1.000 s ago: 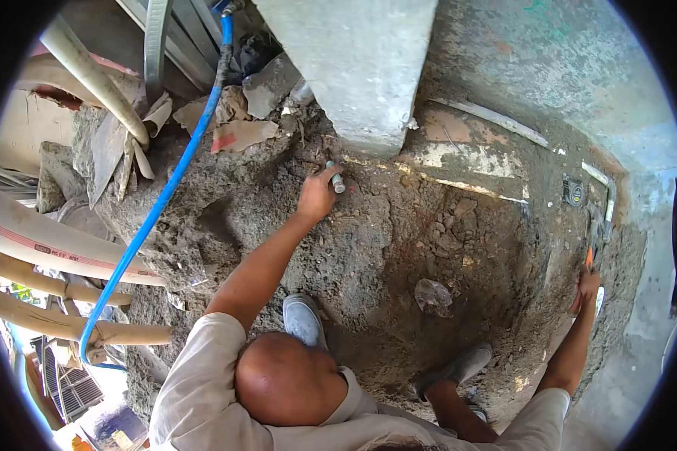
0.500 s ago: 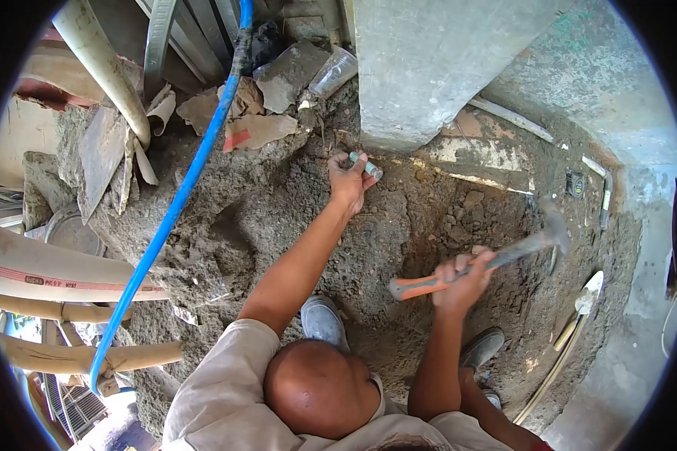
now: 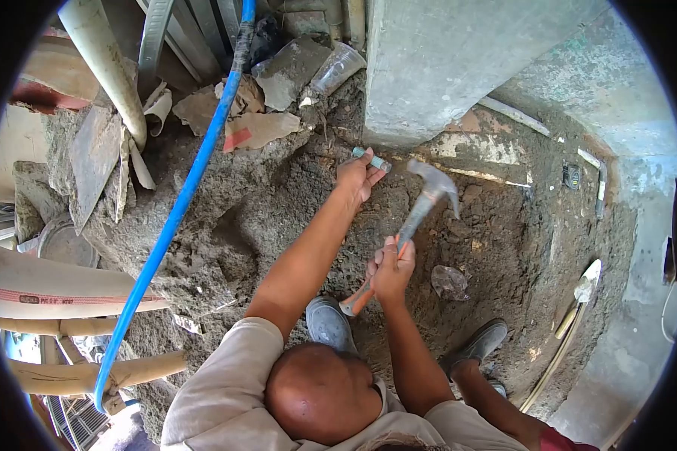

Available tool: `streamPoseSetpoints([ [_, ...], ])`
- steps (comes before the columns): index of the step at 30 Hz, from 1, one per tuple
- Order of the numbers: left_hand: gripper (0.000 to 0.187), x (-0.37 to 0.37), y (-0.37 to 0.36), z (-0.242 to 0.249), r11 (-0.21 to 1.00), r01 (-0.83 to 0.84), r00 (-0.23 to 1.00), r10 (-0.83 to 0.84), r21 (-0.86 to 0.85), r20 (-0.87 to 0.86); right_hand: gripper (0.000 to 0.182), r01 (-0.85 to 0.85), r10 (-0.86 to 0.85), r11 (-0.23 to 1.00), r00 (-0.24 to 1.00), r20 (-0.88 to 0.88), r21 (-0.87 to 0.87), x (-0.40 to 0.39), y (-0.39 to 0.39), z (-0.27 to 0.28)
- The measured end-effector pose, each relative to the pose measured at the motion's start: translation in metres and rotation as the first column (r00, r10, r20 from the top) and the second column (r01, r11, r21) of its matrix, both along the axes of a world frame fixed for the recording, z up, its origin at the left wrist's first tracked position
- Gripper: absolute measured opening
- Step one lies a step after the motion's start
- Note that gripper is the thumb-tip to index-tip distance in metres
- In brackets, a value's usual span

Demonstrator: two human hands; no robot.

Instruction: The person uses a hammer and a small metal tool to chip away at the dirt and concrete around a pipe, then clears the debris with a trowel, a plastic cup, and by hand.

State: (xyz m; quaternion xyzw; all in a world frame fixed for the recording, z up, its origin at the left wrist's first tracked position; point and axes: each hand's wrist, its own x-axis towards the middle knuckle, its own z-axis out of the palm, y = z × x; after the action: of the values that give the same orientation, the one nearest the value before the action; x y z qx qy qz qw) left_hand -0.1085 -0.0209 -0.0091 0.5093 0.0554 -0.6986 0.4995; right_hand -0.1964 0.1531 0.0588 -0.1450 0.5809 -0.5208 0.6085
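My left hand (image 3: 353, 179) is closed round a short greenish rod, like a chisel (image 3: 381, 164), at the foot of the concrete column (image 3: 429, 83). The rod's blunt end points to the right; its other end is hidden near my fingers. A claw hammer (image 3: 415, 216) with an orange and grey handle is in my right hand (image 3: 392, 270), which grips it around the middle. Its blurred metal head is just right of the rod, and I see a gap between them. Dug, crumbly soil (image 3: 331, 252) lies below both hands.
A blue hose (image 3: 174, 207) runs down the left side, near a large pale pipe (image 3: 75, 282) and wooden poles. Broken slabs (image 3: 259, 131) and a plastic cup (image 3: 338, 68) lie by the column. On the right are a trowel (image 3: 587, 282) and a stone-like lump (image 3: 450, 283).
My right hand has swung the hammer leftward, bringing its head close to the rod. My left hand keeps its hold. The lump, earlier behind my right hand, now shows.
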Motion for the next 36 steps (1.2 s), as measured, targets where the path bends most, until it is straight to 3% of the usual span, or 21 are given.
streamPoseSetpoints([
  [1, 0.018, -0.001, 0.001, -0.001, 1.000, 0.001, 1.000, -0.001, 0.007, -0.001, 0.014, 0.180, -0.180, 0.983, 0.983, 0.042, -0.016, 0.004, -0.003, 0.012],
  [2, 0.017, -0.002, 0.002, -0.002, 1.000, 0.006, 1.000, -0.006, 0.019, 0.005, 0.014, 0.182, -0.182, 0.983, 0.983, 0.040, -0.008, 0.008, -0.004, 0.018],
  [4, 0.017, 0.000, -0.001, -0.002, 1.000, 0.013, 1.000, -0.014, 0.020, 0.016, 0.015, 0.524, -0.517, 0.849, 0.851, 0.094, -0.074, 0.020, -0.010, 0.026],
  [6, 0.016, -0.002, -0.004, -0.003, 0.999, 0.032, 0.999, -0.033, 0.019, 0.017, 0.018, 0.501, -0.496, 0.865, 0.862, 0.109, -0.027, 0.026, -0.007, 0.009],
  [7, 0.016, -0.004, -0.005, -0.002, 0.999, 0.036, 0.999, -0.036, 0.013, 0.014, 0.019, 0.181, -0.188, 0.979, 0.978, 0.086, 0.091, 0.022, -0.008, 0.004],
  [8, 0.016, -0.005, -0.001, -0.003, 0.999, 0.036, 0.999, -0.036, 0.032, 0.028, 0.020, -0.152, 0.132, 0.964, 0.986, 0.105, 0.219, 0.018, -0.005, -0.001],
  [10, 0.016, -0.006, -0.012, -0.003, 0.999, 0.031, 0.999, -0.033, 0.035, 0.041, 0.020, -0.128, 0.107, 0.972, 0.987, 0.117, 0.197, 0.003, -0.011, 0.004],
  [11, 0.017, -0.006, -0.010, -0.005, 0.999, 0.022, 1.000, -0.022, 0.030, 0.018, 0.019, 0.108, -0.120, 0.986, 0.989, 0.090, 0.125, 0.004, -0.008, 0.015],
  [13, 0.016, -0.004, -0.006, -0.007, 1.000, 0.006, 1.000, -0.006, -0.004, -0.006, 0.015, 0.471, -0.473, 0.881, 0.876, 0.095, 0.035, 0.005, -0.009, 0.024],
  [16, 0.015, -0.005, -0.008, -0.007, 0.999, 0.032, 0.999, -0.032, 0.022, 0.030, 0.013, 0.438, -0.429, 0.899, 0.890, 0.153, -0.025, 0.020, -0.003, 0.004],
  [17, 0.015, -0.008, -0.009, -0.009, 0.999, 0.034, 0.999, -0.035, 0.017, 0.027, 0.013, 0.149, -0.166, 0.983, 0.972, 0.166, 0.111, 0.026, -0.002, -0.001],
  [18, 0.016, -0.008, -0.009, -0.013, 0.999, 0.040, 0.998, -0.041, 0.017, 0.046, 0.013, 0.155, -0.172, 0.982, 0.971, 0.165, 0.108, 0.017, -0.002, -0.006],
  [20, 0.017, -0.007, -0.017, -0.010, 0.999, 0.052, 0.996, -0.053, 0.010, 0.075, 0.013, -0.088, 0.050, 0.967, 0.986, 0.160, 0.240, -0.002, -0.013, 0.004],
  [22, 0.018, -0.006, -0.008, -0.003, 1.000, 0.025, 1.000, -0.025, 0.006, 0.013, 0.015, -0.003, -0.020, 0.980, 0.993, 0.113, 0.199, -0.010, -0.006, 0.023],
  [24, 0.018, -0.006, -0.007, -0.002, 1.000, 0.019, 0.999, -0.020, 0.021, 0.032, 0.016, 0.513, -0.508, 0.858, 0.850, 0.138, -0.004, -0.017, -0.016, 0.034],
  [26, 0.018, -0.008, -0.006, -0.002, 0.999, 0.029, 0.999, -0.030, 0.022, 0.044, 0.018, 0.616, -0.598, 0.787, 0.765, 0.239, -0.005, -0.010, -0.013, 0.010],
  [28, 0.018, -0.008, -0.005, -0.005, 0.999, 0.045, 0.998, -0.045, -0.002, 0.033, 0.010, 0.316, -0.320, 0.947, 0.934, 0.159, 0.054, 0.017, -0.008, -0.010],
  [29, 0.018, -0.008, -0.006, -0.005, 0.999, 0.047, 0.998, -0.048, 0.011, 0.045, 0.012, -0.127, 0.047, 0.955, 0.958, 0.284, 0.269, 0.012, -0.010, -0.013],
  [30, 0.017, -0.007, -0.006, -0.006, 0.998, 0.055, 0.996, -0.056, 0.027, 0.063, 0.012, -0.116, 0.035, 0.957, 0.957, 0.289, 0.266, 0.008, -0.006, -0.014],
  [34, 0.016, -0.006, -0.004, -0.010, 0.999, 0.032, 0.999, -0.032, -0.011, 0.020, 0.016, 0.122, -0.157, 0.968, 0.976, 0.153, 0.219, -0.015, -0.010, 0.021],
  [36, 0.016, -0.004, -0.003, -0.013, 1.000, 0.020, 1.000, -0.020, 0.002, 0.015, 0.015, 0.578, -0.575, 0.815, 0.795, 0.194, 0.044, -0.022, -0.020, 0.031],
])
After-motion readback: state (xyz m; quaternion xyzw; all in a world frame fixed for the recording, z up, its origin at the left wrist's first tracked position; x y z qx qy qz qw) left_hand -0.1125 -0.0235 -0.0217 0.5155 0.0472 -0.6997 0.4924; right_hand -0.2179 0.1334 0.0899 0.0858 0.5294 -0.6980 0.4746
